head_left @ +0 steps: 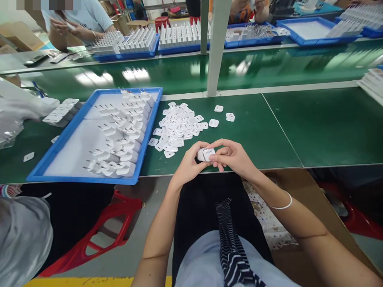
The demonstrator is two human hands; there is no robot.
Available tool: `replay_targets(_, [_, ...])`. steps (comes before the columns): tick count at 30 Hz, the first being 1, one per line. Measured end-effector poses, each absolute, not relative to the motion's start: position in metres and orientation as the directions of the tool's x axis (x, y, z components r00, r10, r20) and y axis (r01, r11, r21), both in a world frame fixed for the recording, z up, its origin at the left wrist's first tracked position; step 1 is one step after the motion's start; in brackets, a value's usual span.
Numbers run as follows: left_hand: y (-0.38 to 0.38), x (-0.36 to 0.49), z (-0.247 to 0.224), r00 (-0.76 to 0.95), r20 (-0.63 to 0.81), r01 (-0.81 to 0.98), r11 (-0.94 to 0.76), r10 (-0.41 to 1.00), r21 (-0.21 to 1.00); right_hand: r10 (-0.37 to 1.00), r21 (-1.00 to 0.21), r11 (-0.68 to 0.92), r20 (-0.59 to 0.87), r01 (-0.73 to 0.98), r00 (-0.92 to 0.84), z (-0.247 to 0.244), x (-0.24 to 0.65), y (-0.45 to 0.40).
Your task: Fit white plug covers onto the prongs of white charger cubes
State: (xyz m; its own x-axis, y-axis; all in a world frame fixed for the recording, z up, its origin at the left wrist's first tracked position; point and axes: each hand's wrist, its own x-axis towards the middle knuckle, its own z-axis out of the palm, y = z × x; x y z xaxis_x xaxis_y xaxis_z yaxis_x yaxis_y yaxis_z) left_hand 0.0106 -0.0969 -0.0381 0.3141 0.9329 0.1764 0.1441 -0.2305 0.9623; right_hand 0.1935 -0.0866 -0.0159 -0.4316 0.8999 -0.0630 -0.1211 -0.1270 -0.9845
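Observation:
Just over the front edge of the green table, my left hand (191, 161) grips a white charger housing (201, 154) from its left side. My right hand (231, 156) pinches a white cover plate (208, 153) with small dark print, held against the housing's right end; a thin dark gap shows between the two. A loose pile of similar white plates (179, 125) lies on the table beyond my left hand. Three spots right of the pile hold separate plates (213, 122). Left of the pile, a blue tray (138, 159) holds rows of white plug chargers (128, 155) with pins.
A metal post (217, 52) rises behind the pile. More white blocks (62, 111) and a plastic bag (12, 107) lie at the left. Across the green belt (179, 69) are loaded trays and other people's hands. Someone sits at the lower left beside a red stool (119, 215).

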Motion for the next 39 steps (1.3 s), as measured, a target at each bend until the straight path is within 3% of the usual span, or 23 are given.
replay_targets(18, [-0.099,0.01,-0.038,0.349,0.133,0.093,-0.175,0.928,0.98,0.917,-0.985,-0.138,-0.086,-0.107,-0.389,-0.015,0.185,-0.092])
replay_targets(25, [-0.098,0.005,-0.039,0.379,0.163,0.125,-0.224,0.911,0.966,0.91,-0.989,-0.148,-0.127,-0.023,-0.394,-0.018,0.182,-0.09])
replay_targets(29, [-0.094,0.003,-0.039,0.386,0.126,-0.016,-0.13,0.914,0.991,0.909,-0.994,-0.098,-0.067,-0.053,-0.412,-0.029,0.179,-0.086])
replay_targets(33, [-0.086,0.007,-0.046,0.267,0.162,-0.127,-0.132,0.95,0.983,0.885,-0.978,-0.092,0.007,-0.189,-0.465,-0.036,0.186,-0.081])
replay_targets(39, [-0.097,0.006,-0.043,-0.042,0.333,-0.2,-0.334,0.942,0.921,0.955,-0.971,-0.098,-0.03,-0.217,-0.295,-0.037,0.2,-0.082])
